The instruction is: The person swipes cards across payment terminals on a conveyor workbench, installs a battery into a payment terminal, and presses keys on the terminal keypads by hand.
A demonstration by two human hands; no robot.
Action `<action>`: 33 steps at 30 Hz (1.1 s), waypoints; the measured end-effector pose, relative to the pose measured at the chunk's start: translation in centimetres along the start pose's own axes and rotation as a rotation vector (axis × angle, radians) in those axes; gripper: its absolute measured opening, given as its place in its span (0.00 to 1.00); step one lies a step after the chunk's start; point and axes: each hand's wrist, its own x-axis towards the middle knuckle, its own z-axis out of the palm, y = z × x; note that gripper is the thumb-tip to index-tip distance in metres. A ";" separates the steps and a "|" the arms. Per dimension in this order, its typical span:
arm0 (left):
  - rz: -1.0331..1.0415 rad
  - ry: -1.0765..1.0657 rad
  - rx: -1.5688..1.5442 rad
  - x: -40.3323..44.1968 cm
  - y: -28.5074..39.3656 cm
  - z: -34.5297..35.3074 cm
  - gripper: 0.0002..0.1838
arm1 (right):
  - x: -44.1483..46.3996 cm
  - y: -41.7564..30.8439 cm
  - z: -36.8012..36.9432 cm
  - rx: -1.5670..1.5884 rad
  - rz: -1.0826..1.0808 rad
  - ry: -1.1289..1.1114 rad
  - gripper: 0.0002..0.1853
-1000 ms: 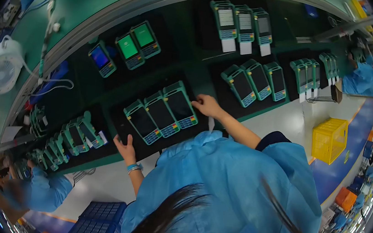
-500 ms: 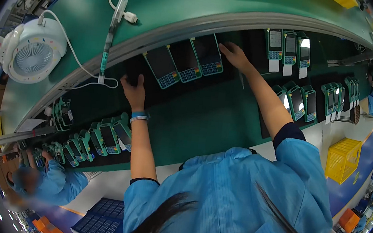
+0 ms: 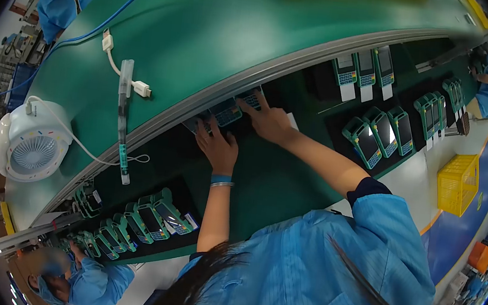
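Observation:
Under the edge of the raised green shelf, three handheld terminals [image 3: 226,113] lie side by side on a black mat, their upper parts hidden by the shelf. My left hand [image 3: 216,144] is over the left and middle terminals, its fingers apart and fingertips at their keypads. My right hand [image 3: 267,120] rests at the right terminal [image 3: 250,101], with a finger stretched onto its keypad. Neither hand grips anything. A white slip [image 3: 292,121] shows beside my right hand.
More terminals stand in groups at right [image 3: 382,132] and lower left [image 3: 152,220]. On the green shelf [image 3: 210,22] are a white fan [image 3: 36,150], cables and a clear tube [image 3: 122,114]. Co-workers in blue [image 3: 98,283] sit nearby; a yellow crate [image 3: 457,184] is at right.
The three terminals and their mat have moved away from my body, partly beneath the shelf. Both hands have shifted from the mat's sides onto the terminals' keypads. The view has turned.

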 end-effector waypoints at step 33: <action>0.206 -0.390 0.515 0.6 0.6 -1.9 0.18 | 0.0 -3.4 -0.9 -0.258 0.165 -0.479 0.40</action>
